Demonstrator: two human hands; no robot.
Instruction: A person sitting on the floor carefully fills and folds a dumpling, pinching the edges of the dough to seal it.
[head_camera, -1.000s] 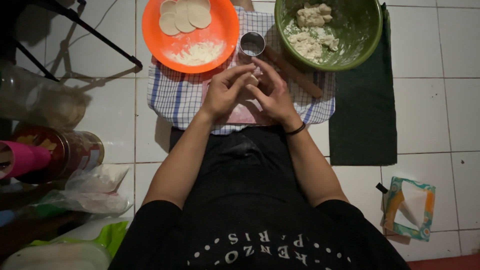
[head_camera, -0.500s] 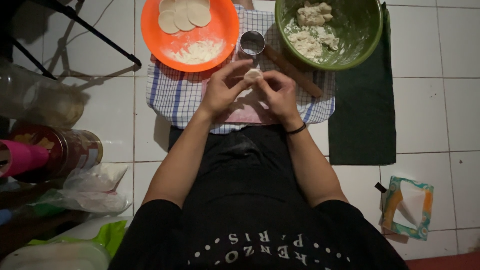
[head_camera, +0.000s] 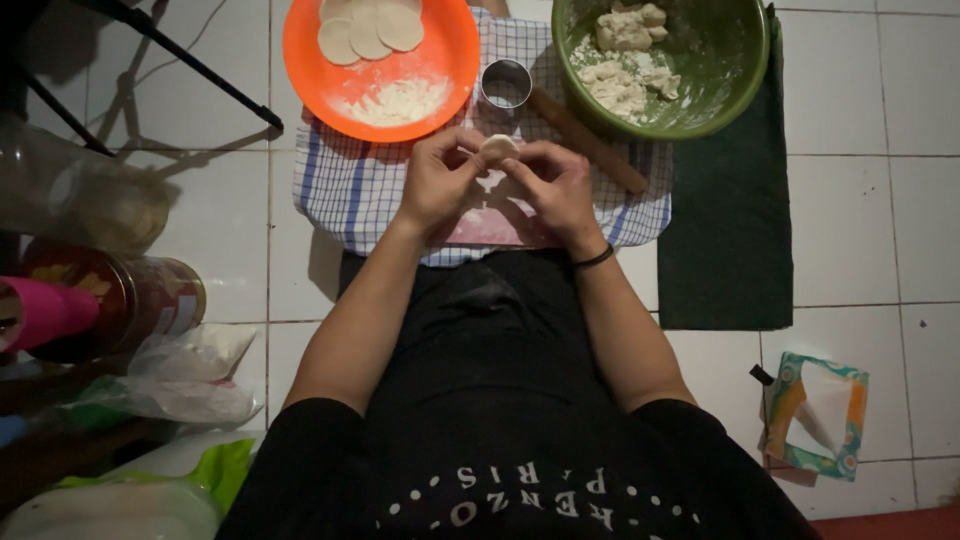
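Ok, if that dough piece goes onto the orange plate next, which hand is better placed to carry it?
Probably the left hand: it pinches the dough piece just below the orange plate, while the right hand, also pinching it, lies nearer the green bowl.

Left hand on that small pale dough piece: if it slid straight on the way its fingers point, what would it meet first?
Probably the small round metal cutter ring, just beyond the left hand and the pale dough piece; depth is unclear.

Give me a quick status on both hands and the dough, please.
Left hand and right hand both pinching a small dough piece over the checked cloth. Nothing in the way.
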